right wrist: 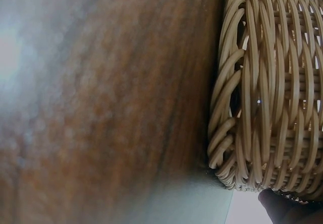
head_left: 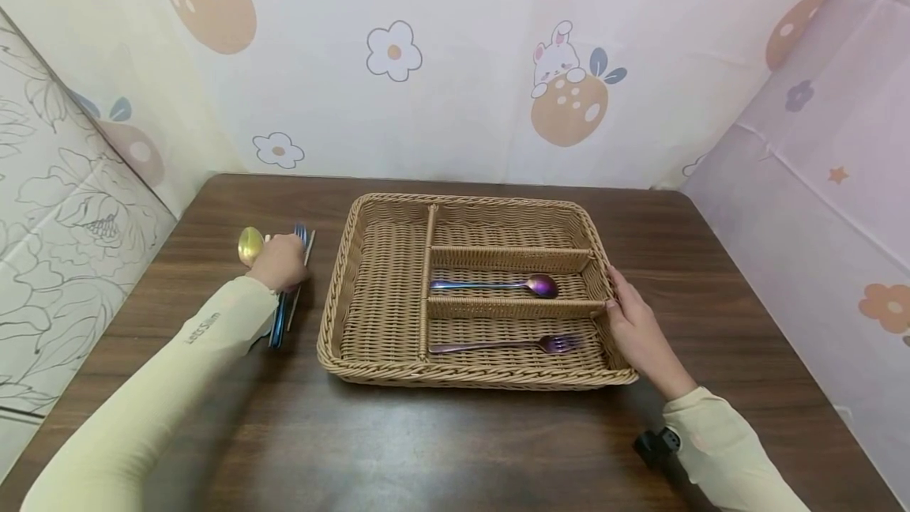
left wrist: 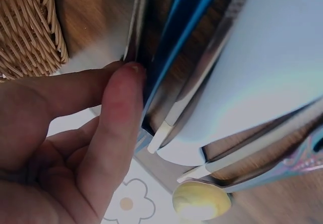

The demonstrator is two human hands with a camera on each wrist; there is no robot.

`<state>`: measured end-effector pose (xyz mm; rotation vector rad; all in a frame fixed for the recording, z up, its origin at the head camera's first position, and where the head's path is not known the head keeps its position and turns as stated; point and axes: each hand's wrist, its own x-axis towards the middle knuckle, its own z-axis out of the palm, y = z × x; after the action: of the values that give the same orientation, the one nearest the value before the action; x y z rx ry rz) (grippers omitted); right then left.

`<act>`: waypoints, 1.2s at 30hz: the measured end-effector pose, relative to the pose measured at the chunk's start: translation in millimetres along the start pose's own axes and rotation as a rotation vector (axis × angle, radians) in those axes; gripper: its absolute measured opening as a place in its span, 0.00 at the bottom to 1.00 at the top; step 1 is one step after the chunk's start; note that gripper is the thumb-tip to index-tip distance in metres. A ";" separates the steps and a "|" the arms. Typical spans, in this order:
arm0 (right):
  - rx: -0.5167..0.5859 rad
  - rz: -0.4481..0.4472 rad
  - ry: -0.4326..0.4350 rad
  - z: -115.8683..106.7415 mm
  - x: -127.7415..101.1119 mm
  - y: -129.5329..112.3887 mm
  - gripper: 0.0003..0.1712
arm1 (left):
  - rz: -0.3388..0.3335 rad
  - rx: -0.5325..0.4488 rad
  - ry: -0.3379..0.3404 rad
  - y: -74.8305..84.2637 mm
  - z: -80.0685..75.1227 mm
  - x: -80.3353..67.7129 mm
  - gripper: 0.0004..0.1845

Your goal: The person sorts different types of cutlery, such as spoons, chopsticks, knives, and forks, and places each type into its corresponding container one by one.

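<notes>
One wicker basket (head_left: pixel 370 291) sat mid-table, woven tan strands, rectangular with rounded corners, split into four compartments: one long one on its left side and three stacked on the right. Two pieces were in there already, both shiny iridescent purple metal: one spoon (head_left: pixel 498 285) in the middle right slot and one fork (head_left: pixel 508 345) in the near right slot. The far slot and the long one had nothing.

My right hand (head_left: pixel 636 326) rested against the basket's right rim, fingers pretty straight and relaxed, gripping nothing.

My left hand (head_left: pixel 279 261) was over on the dark wood table (head_left: pixel 455 449), left of the basket, fingers curled down onto a small pile of cutlery (head_left: pixel 284 310). I could count one gold spoon bowl (head_left: pixel 250 244), a blue handle (left wrist: pixel 176 32) and a couple of silvery pieces. The exact number was hard to tell, too bunched up. My fingertip (left wrist: pixel 126 82) pressed right on the blue handle.
</notes>
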<state>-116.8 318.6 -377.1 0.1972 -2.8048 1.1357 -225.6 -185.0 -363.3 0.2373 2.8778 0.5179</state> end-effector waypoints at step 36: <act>0.010 0.020 -0.023 -2.0 -0.3 -2.6 0.30 | 0.215 0.197 0.129 83.5 -66.4 19.1 0.14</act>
<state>-116.0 318.2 -374.0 0.1838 -2.8278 1.1593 -249.4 -125.7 -275.8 0.5700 3.0491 0.2922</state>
